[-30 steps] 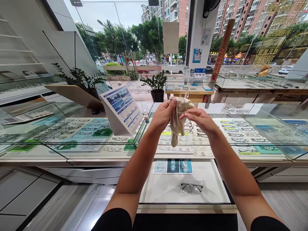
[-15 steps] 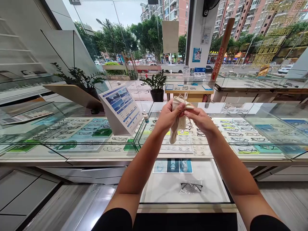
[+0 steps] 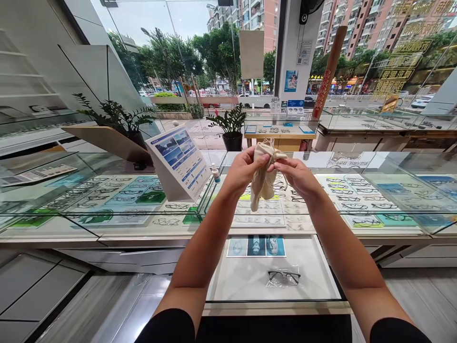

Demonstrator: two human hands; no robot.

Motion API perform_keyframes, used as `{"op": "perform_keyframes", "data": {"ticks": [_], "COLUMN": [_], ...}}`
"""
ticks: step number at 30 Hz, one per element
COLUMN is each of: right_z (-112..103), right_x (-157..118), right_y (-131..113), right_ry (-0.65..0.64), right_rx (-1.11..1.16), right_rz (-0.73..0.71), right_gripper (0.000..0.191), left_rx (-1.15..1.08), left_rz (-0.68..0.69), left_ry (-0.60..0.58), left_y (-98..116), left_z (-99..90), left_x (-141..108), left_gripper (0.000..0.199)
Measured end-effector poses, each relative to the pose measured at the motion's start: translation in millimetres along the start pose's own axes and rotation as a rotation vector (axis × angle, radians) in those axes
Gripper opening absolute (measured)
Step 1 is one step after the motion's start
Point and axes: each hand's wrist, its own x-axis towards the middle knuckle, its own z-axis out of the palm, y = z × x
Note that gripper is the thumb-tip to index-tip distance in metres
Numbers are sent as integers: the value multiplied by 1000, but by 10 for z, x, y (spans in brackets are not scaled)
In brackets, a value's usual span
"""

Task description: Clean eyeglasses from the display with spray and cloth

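Note:
A cream cloth pouch [image 3: 264, 183] hangs between both hands above the glass display counter, its lower part dangling. My left hand [image 3: 246, 170] is closed round the pouch's upper left side, thumb across the front. My right hand [image 3: 294, 174] pinches at the thin cord near the gathered neck of the pouch; a loop of cord hangs beside its fingertips. Below, in an open white drawer [image 3: 246, 281], a pair of dark-framed glasses [image 3: 284, 277] lies on clear plastic.
The glass counter [image 3: 124, 213] holds rows of glasses. On it stand a white tent-shaped sign [image 3: 180, 162] and a small bottle [image 3: 215, 173]. A potted plant [image 3: 232, 126] is behind it. Printed face pictures [image 3: 256, 246] lie at the drawer's back.
The pouch has turned slightly, and its lower end now hangs wider. The fingers of both hands have shifted a little at its neck.

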Motion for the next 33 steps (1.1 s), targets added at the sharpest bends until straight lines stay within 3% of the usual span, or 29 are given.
{"op": "perform_keyframes", "data": {"ticks": [15, 23, 28, 33], "right_z": [12, -8, 22, 49], "right_x": [10, -9, -7, 5], "right_y": [15, -63, -85, -79], "right_ry": [-95, -102, 4, 19], "right_rx": [-12, -58, -35, 20], "right_rz": [100, 101, 84, 104], "right_gripper": [43, 35, 32, 35], "left_rx": [84, 48, 65, 64], "left_rz": [81, 70, 27, 64], "left_ry": [96, 76, -27, -40], "left_y": [47, -47, 7, 17], "left_z": [70, -45, -144, -94], "left_x": [-8, 45, 48, 35], "left_gripper": [53, 53, 53, 55]}}
